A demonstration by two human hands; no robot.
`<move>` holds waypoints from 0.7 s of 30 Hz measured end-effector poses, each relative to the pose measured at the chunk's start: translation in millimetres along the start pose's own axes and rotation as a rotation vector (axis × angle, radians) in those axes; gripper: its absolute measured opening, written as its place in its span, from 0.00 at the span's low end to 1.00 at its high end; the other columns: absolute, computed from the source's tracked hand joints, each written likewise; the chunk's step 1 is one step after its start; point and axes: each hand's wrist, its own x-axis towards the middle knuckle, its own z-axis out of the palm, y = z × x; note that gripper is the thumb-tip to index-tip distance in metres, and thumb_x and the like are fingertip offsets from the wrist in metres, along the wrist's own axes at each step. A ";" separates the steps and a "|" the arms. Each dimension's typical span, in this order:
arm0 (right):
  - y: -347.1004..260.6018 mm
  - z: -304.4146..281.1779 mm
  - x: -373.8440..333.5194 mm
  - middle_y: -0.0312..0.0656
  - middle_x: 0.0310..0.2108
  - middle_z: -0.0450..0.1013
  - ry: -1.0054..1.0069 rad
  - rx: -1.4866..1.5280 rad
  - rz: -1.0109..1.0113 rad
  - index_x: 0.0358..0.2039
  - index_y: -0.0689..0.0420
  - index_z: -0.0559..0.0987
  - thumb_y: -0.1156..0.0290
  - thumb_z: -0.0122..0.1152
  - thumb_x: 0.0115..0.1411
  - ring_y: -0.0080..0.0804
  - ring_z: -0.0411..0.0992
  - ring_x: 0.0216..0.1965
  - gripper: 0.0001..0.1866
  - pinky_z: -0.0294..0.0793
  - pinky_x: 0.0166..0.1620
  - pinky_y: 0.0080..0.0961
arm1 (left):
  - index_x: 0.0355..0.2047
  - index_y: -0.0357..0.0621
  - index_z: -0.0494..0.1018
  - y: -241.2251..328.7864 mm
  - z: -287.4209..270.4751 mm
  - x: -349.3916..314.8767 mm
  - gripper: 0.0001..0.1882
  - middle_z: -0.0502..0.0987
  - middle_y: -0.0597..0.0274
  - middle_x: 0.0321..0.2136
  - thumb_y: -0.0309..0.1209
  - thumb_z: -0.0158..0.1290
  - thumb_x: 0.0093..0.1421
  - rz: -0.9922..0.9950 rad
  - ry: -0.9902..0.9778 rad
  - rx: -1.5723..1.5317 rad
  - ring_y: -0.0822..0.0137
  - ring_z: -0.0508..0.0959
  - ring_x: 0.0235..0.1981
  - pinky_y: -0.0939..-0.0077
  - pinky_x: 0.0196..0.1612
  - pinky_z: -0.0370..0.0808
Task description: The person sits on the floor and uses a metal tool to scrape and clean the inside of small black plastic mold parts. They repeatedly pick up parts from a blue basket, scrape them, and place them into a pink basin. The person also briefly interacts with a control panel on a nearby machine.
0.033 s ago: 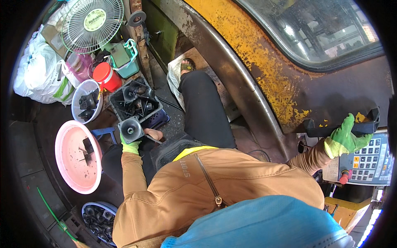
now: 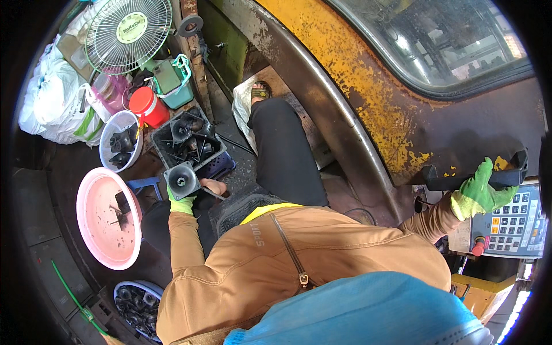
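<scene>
My left hand (image 2: 181, 206), in a green glove, grips a black plastic cone-shaped part (image 2: 182, 180) with a square flange and a round hole in its middle. The part is held just in front of a black crate (image 2: 216, 154) full of similar black parts. Far to the right, my gloved right hand (image 2: 482, 192) is on the black handle (image 2: 448, 179) of a worn yellow and brown machine door (image 2: 368, 75). Its thumb points up and its fingers curl around the handle, partly out of sight.
A pink basin (image 2: 91, 221) with a few black pieces stands at left; a white basket (image 2: 107, 150) and blue tub (image 2: 150, 286) hold more. A fan (image 2: 106, 43), red container (image 2: 150, 106) and plastic bags (image 2: 57, 109) sit beyond. A control panel (image 2: 512, 244) is below the handle.
</scene>
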 end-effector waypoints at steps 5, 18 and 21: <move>1.9 2.5 -1.7 0.47 0.45 0.71 0.032 -0.047 -0.006 0.51 0.65 0.71 0.85 0.61 0.46 0.31 0.73 0.39 0.28 0.77 0.41 0.24 | 0.41 0.46 0.76 -22.2 25.6 2.7 0.20 0.79 0.62 0.37 0.40 0.59 0.47 -0.128 0.085 -0.364 0.58 0.75 0.41 0.64 0.46 0.65; -2.2 4.2 1.1 0.46 0.42 0.73 0.008 -0.001 -0.008 0.49 0.64 0.73 0.84 0.61 0.46 0.28 0.74 0.33 0.25 0.77 0.37 0.21 | 0.44 0.47 0.76 -24.0 18.2 3.1 0.21 0.79 0.62 0.40 0.42 0.55 0.51 -0.027 0.001 -0.029 0.59 0.76 0.41 0.63 0.47 0.65; 0.0 3.3 0.1 0.46 0.43 0.73 0.015 -0.008 -0.005 0.49 0.64 0.73 0.85 0.61 0.46 0.27 0.74 0.33 0.25 0.77 0.36 0.20 | 0.44 0.47 0.75 -29.6 24.4 -1.1 0.21 0.79 0.62 0.40 0.42 0.56 0.51 -0.003 0.025 -0.002 0.59 0.76 0.41 0.64 0.48 0.65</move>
